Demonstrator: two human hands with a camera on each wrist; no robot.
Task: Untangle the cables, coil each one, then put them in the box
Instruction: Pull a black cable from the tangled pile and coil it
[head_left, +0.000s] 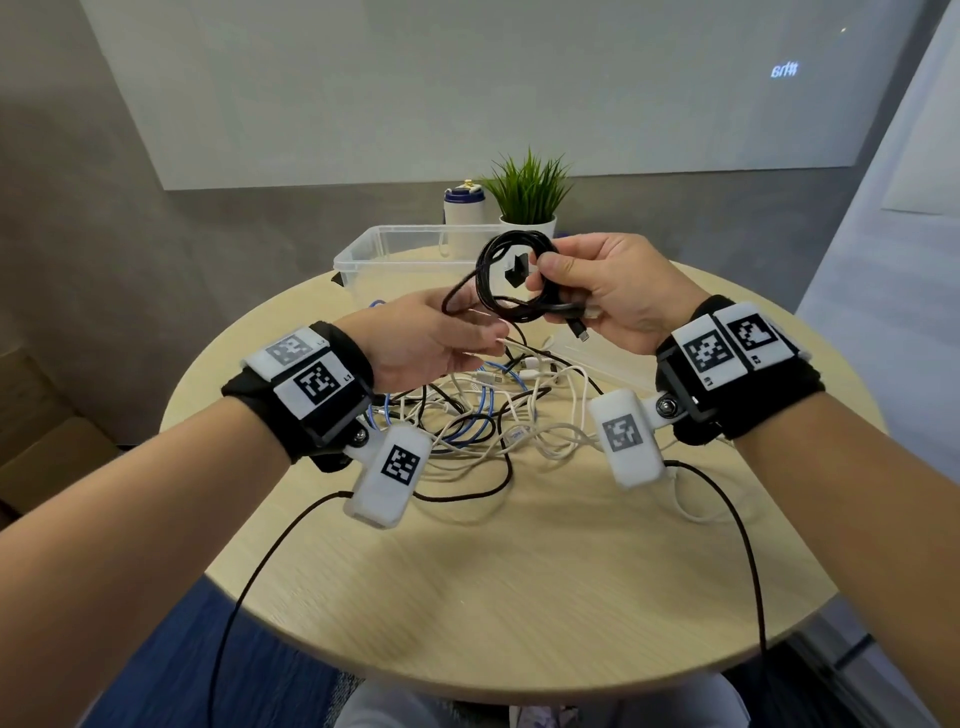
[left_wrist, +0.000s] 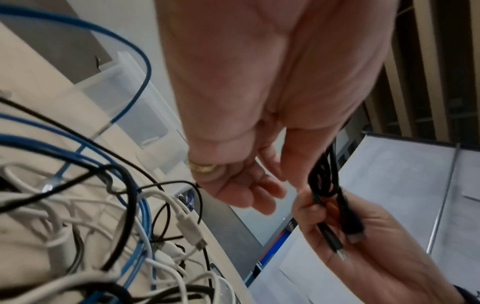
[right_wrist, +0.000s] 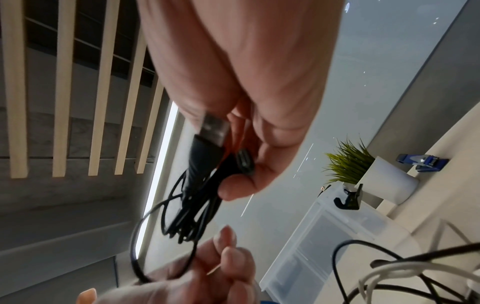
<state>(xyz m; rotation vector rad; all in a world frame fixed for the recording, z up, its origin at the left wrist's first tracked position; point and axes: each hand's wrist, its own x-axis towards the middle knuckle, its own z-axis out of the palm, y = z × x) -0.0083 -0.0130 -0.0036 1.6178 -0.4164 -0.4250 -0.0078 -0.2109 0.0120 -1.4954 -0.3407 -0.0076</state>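
Note:
A black cable (head_left: 511, 275) is wound into a small coil that my right hand (head_left: 561, 291) grips at one side, above the table's far half. Both plugs stick out below the fingers; the USB plug (right_wrist: 213, 127) shows in the right wrist view. One loose loop (right_wrist: 137, 246) hangs from the coil into my left hand (head_left: 467, 327), whose curled fingers hold it along with a thin pale strip. The remaining tangle (head_left: 483, 415) of white, blue and black cables lies on the table under both hands. A clear plastic box (head_left: 363, 254) stands just behind the coil.
The round wooden table (head_left: 519, 571) has bare surface toward me. Behind the box stand a white bottle (head_left: 464, 213) and a potted plant (head_left: 527, 192). A black clip (right_wrist: 349, 198) sits on the box rim. Thin black wires run from both wrist cameras.

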